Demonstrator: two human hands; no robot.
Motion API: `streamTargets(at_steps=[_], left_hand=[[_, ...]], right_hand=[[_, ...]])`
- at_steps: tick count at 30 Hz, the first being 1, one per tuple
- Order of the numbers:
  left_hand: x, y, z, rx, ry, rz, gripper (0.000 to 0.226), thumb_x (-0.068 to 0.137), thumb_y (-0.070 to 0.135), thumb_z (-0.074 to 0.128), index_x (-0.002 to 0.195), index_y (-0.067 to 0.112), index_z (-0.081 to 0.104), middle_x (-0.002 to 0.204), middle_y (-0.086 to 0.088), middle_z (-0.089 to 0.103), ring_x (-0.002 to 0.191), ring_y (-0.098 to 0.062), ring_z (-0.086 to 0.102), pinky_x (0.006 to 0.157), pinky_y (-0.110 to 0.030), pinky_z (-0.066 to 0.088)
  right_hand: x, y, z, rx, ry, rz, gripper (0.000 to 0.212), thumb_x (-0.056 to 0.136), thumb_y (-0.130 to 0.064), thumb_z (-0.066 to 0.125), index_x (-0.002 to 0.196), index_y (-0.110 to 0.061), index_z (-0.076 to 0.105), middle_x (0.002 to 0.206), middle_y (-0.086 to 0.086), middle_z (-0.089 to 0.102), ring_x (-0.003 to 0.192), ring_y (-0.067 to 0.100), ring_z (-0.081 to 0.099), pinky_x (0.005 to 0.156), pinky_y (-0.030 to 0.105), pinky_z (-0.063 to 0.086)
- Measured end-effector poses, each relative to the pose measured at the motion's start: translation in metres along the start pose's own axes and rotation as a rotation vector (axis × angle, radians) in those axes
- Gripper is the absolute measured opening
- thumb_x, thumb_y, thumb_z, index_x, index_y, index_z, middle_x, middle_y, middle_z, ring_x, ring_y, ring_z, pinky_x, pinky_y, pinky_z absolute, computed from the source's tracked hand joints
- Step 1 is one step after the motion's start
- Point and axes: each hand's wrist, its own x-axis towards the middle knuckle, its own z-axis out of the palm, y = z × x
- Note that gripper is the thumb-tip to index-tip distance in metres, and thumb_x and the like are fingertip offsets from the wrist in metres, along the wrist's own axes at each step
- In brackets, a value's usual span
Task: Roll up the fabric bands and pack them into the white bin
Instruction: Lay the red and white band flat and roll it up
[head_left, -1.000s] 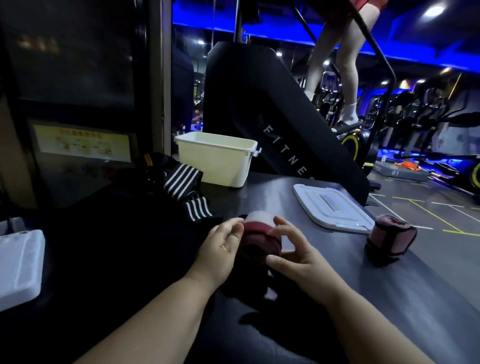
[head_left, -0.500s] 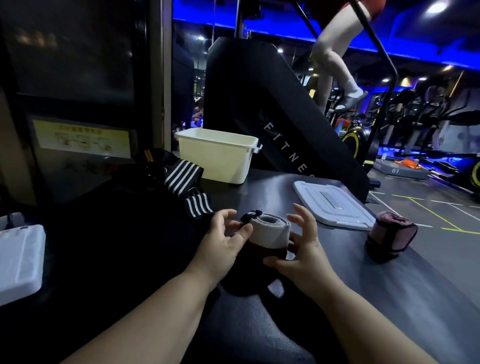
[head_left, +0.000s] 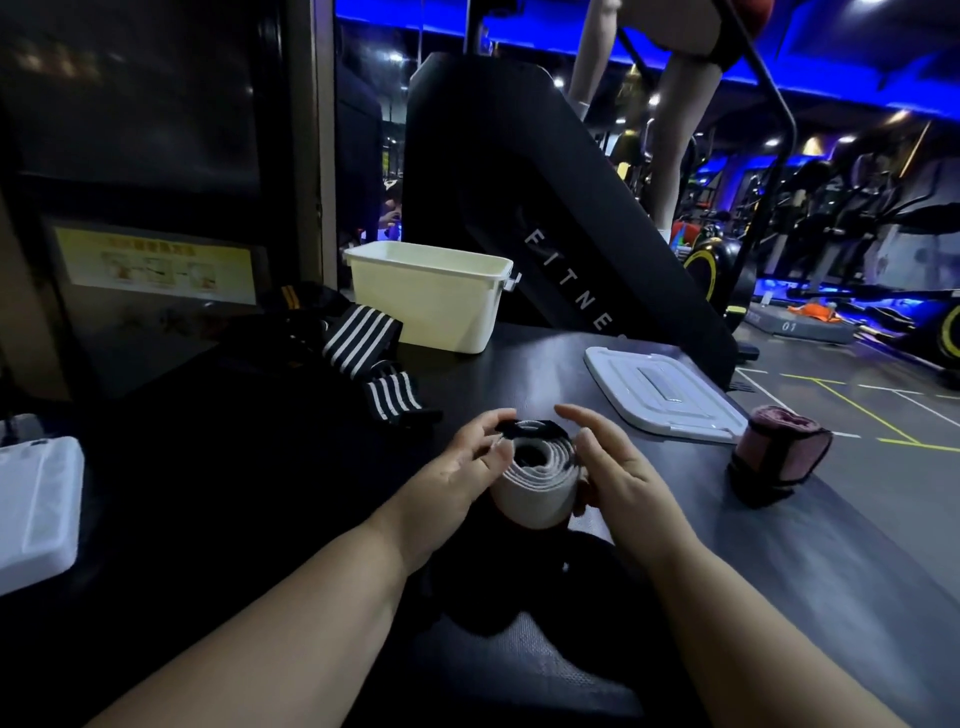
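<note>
Rolled band (head_left: 537, 480) sits pinched between left fingers (head_left: 488, 447) and right fingers (head_left: 597, 441).

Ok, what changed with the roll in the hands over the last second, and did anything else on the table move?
The white roll has been turned: a second ago its red side faced the camera, now its open spiral end does. It looks thicker. The left hand and right hand stay on its sides. The white bin, lid, pink roll and striped bands kept their places.
</note>
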Motion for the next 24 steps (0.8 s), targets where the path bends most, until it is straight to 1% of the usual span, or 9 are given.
streamTargets(at_steps=[2,5,8,10,12,14,17,20,24], left_hand=[[0.0,-0.001,-0.002,0.039,-0.077,-0.014,0.072,0.073,0.046,0.077,0.135,0.038,0.041,0.134,0.009,0.056,0.123,0.001,0.053,0.105,-0.021,0.04],[0.001,-0.002,-0.002,0.186,-0.085,-0.026,0.104,0.053,0.033,0.087,0.141,0.039,0.032,0.132,0.013,0.055,0.12,0.006,0.053,0.105,-0.017,0.038],[0.002,0.0,0.001,0.185,-0.063,-0.034,0.103,0.056,0.018,0.089,0.141,0.036,0.033,0.128,0.013,0.057,0.115,0.008,0.055,0.1,-0.012,0.041],[0.003,0.0,0.001,0.182,-0.079,-0.037,0.099,0.061,0.009,0.09,0.139,0.035,0.036,0.127,0.011,0.058,0.113,0.006,0.057,0.098,-0.013,0.043],[0.003,0.001,0.001,0.168,-0.095,-0.032,0.097,0.061,0.004,0.089,0.138,0.031,0.038,0.126,0.008,0.06,0.113,0.003,0.059,0.097,-0.014,0.044],[0.003,0.001,0.001,0.156,-0.112,-0.023,0.096,0.057,0.007,0.088,0.137,0.029,0.04,0.126,0.006,0.061,0.114,-0.001,0.059,0.098,-0.017,0.044],[0.002,0.0,0.001,0.159,-0.134,-0.016,0.096,0.053,0.013,0.087,0.135,0.031,0.041,0.125,0.007,0.062,0.116,-0.003,0.059,0.1,-0.019,0.044],[0.002,0.0,-0.001,0.154,-0.161,-0.017,0.099,0.048,0.023,0.087,0.135,0.033,0.039,0.124,0.007,0.063,0.118,-0.004,0.058,0.102,-0.022,0.044],[0.0,0.001,0.0,0.149,-0.174,-0.031,0.1,0.047,0.025,0.085,0.135,0.033,0.039,0.125,0.005,0.062,0.119,-0.005,0.057,0.1,-0.02,0.043]], right_hand=[[0.0,-0.004,0.002,0.013,-0.008,0.016,0.024,0.102,-0.023,0.047,0.112,-0.029,0.068,0.088,0.011,0.064,0.062,0.02,0.048,0.05,0.026,0.044],[0.0,-0.009,0.003,0.09,-0.018,0.061,0.022,0.101,-0.018,0.047,0.107,-0.016,0.068,0.088,0.009,0.068,0.056,0.017,0.05,0.044,0.025,0.043],[0.002,-0.01,0.002,0.122,-0.003,0.1,0.015,0.099,-0.013,0.051,0.098,-0.013,0.066,0.074,0.004,0.062,0.048,0.013,0.045,0.04,0.023,0.04],[0.005,-0.01,0.001,0.132,0.001,0.1,0.003,0.091,-0.015,0.063,0.09,-0.014,0.066,0.07,0.005,0.057,0.048,0.014,0.043,0.04,0.022,0.037],[0.008,-0.011,-0.002,0.131,0.017,0.093,0.004,0.077,-0.019,0.067,0.08,-0.018,0.067,0.068,0.004,0.057,0.052,0.013,0.045,0.045,0.021,0.037],[0.01,-0.011,-0.005,0.115,0.027,0.088,0.003,0.072,-0.022,0.068,0.075,-0.02,0.067,0.068,0.003,0.057,0.06,0.015,0.047,0.053,0.024,0.038],[0.01,-0.009,-0.007,0.132,0.008,0.042,0.007,0.077,-0.022,0.067,0.079,-0.017,0.062,0.071,0.0,0.055,0.068,0.016,0.047,0.063,0.029,0.039],[0.008,-0.01,-0.003,0.219,-0.005,0.016,0.009,0.089,-0.017,0.064,0.085,-0.013,0.058,0.079,0.001,0.059,0.076,0.018,0.051,0.07,0.029,0.043],[0.006,-0.012,-0.001,0.401,-0.012,0.123,0.007,0.093,-0.01,0.05,0.087,-0.013,0.051,0.074,0.003,0.059,0.069,0.014,0.055,0.062,0.021,0.046]])
